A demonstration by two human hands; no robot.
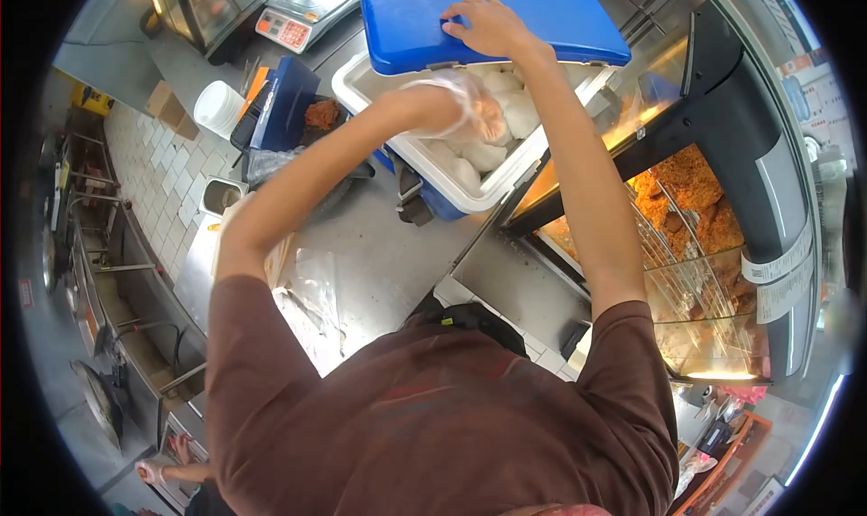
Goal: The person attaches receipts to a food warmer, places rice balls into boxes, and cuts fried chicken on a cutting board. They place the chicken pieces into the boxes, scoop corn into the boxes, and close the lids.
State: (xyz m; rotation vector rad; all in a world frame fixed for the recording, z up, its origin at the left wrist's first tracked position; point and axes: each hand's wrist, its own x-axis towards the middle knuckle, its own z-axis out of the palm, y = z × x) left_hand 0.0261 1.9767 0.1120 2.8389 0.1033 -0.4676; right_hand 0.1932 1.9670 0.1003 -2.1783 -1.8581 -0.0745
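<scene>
A white-walled cooler box holds several rounded white bundles; what is in them cannot be made out. My left hand, in a clear plastic glove, reaches inside with its fingers curled against one of the bundles, partly hidden by the loose plastic. The blue lid is tilted over the far part of the box, leaving the near part uncovered. On top of this lid lies my bare right hand, palm down, with its fingers slightly bent and apart.
To the right, a lit glass display cabinet contains fried food. A scale stands back left, near a white bucket and a blue container. Another person's hand shows at lower left.
</scene>
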